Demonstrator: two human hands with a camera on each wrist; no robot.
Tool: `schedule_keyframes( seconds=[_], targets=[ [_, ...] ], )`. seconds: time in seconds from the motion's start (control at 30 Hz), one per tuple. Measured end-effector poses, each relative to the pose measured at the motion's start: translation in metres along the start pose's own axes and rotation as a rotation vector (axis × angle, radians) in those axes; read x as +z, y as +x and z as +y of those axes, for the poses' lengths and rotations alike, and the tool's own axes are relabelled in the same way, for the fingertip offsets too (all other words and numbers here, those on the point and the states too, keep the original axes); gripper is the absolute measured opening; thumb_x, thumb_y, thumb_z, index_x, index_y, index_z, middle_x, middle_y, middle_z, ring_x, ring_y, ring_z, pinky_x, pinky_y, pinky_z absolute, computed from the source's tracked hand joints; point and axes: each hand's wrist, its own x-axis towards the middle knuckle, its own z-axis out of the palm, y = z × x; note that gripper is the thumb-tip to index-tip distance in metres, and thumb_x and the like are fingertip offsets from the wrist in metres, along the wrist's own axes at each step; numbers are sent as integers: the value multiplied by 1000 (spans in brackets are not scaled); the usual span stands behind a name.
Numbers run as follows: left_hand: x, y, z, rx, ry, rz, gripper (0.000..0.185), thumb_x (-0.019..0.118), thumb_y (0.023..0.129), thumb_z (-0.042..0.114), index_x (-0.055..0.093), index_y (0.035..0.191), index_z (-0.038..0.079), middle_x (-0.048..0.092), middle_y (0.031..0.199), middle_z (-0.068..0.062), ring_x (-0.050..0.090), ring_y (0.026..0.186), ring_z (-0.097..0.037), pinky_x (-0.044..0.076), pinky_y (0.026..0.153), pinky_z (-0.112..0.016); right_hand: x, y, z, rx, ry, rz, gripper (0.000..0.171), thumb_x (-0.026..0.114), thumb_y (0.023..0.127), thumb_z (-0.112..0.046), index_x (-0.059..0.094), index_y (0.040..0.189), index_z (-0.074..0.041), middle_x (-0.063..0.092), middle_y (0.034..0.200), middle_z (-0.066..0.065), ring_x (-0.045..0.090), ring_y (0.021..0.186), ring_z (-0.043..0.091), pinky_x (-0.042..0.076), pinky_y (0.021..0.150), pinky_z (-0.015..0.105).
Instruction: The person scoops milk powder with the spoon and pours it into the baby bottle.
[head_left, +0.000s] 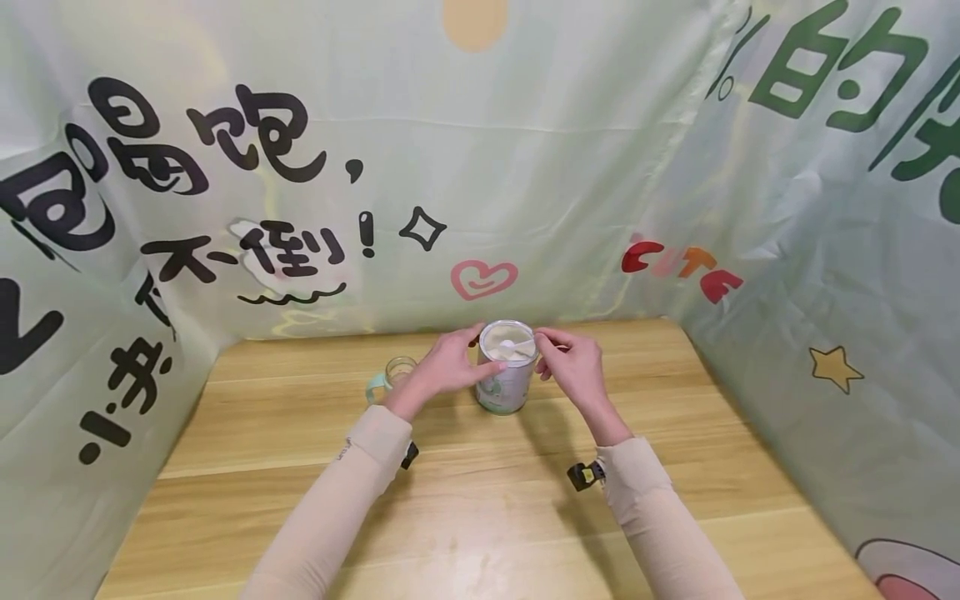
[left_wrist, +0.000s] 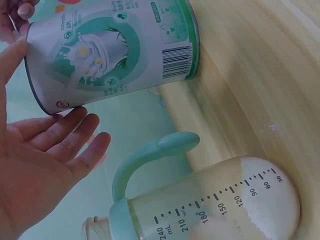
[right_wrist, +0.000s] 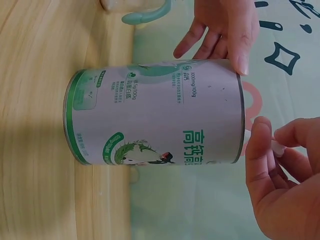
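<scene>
A milk powder can (head_left: pixel 504 390), pale with green print, stands upright near the back of the table, its top uncovered and pale powder (head_left: pixel 501 335) inside. My left hand (head_left: pixel 452 364) holds it at the rim, thumb on the near side and fingers around the left. Between thumb and fingers, my right hand (head_left: pixel 576 367) pinches the handle of a white scoop (head_left: pixel 510 344), whose bowl lies over the powder within the opening. In the right wrist view the handle's end (right_wrist: pixel 278 148) pokes out between the fingertips.
Left of the can, partly behind my left forearm, stands an uncapped baby bottle (left_wrist: pixel 200 200) with mint handles and white powder (left_wrist: pixel 265 195) at its bottom. A printed fabric backdrop (head_left: pixel 420 150) encloses the wooden table (head_left: pixel 480 517) at the back and sides.
</scene>
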Motion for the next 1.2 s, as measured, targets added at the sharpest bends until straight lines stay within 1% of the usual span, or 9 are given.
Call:
schedule_keyframes(
  seconds=[0.2, 0.33, 0.43, 0.57, 0.73, 0.9, 1.0, 1.17, 1.2],
  targets=[
    [1, 1, 0, 19, -8, 9, 82, 78, 93, 50, 50, 154, 3, 68, 137, -19, 65, 127, -36, 55, 106, -50, 1, 0, -1, 4, -40, -32, 28, 69, 100, -20, 79, 119, -2, 73, 75, 26, 63, 51, 14, 57, 52, 26],
    [1, 1, -1, 18, -7, 7, 80, 78, 93, 51, 50, 154, 6, 68, 137, -17, 65, 126, -33, 56, 106, -49, 3, 0, -2, 18, -66, -58, 29, 68, 101, -23, 80, 121, -5, 73, 76, 26, 63, 52, 15, 54, 51, 24],
    [1, 1, -1, 14, 3, 6, 82, 77, 93, 51, 49, 155, 5, 68, 139, -16, 65, 126, -31, 56, 106, -48, 4, 0, -2, 31, -90, -73, 28, 69, 100, -23, 80, 120, -7, 72, 73, 22, 61, 52, 13, 51, 49, 24],
    [0, 1, 0, 15, -5, 4, 82, 78, 93, 50, 50, 154, 4, 67, 140, -17, 65, 128, -31, 55, 107, -48, 6, 1, -1, 28, -111, -79, 27, 69, 100, -22, 80, 119, -6, 71, 68, 12, 60, 51, 11, 48, 48, 23],
    [-2, 0, 2, -1, -22, -5, 85, 78, 93, 49, 48, 156, 2, 65, 144, -19, 63, 133, -31, 53, 111, -49, 9, 2, -1, 8, -142, -80, 27, 70, 99, -21, 80, 118, -4, 69, 64, 8, 58, 49, 11, 44, 45, 22],
    [-2, 0, 2, -21, -7, -10, 91, 78, 93, 50, 43, 159, -1, 61, 150, -19, 62, 135, -32, 52, 113, -48, 11, 3, -3, -11, -179, -83, 25, 69, 99, -21, 82, 114, -6, 64, 58, 2, 55, 46, 11, 39, 43, 22],
    [-1, -1, 2, -27, -7, -11, 91, 77, 93, 52, 42, 159, -1, 59, 151, -19, 62, 134, -32, 53, 112, -48, 12, 3, -2, -22, -187, -97, 26, 68, 99, -20, 81, 115, -5, 64, 60, 2, 54, 46, 11, 39, 43, 23],
    [-1, 0, 1, -32, -14, -9, 93, 77, 93, 53, 41, 159, -2, 55, 156, -19, 58, 140, -32, 50, 115, -48, 14, 2, 0, -31, -197, -128, 25, 68, 99, -20, 81, 115, -5, 69, 75, 9, 55, 49, 11, 43, 46, 24],
    [-1, 0, 2, -30, -13, -9, 93, 77, 93, 53, 41, 159, -2, 55, 156, -20, 58, 140, -32, 50, 116, -48, 15, 2, 0, -33, -204, -132, 25, 68, 99, -20, 81, 115, -5, 71, 80, 11, 57, 51, 10, 45, 47, 23]
  ],
)
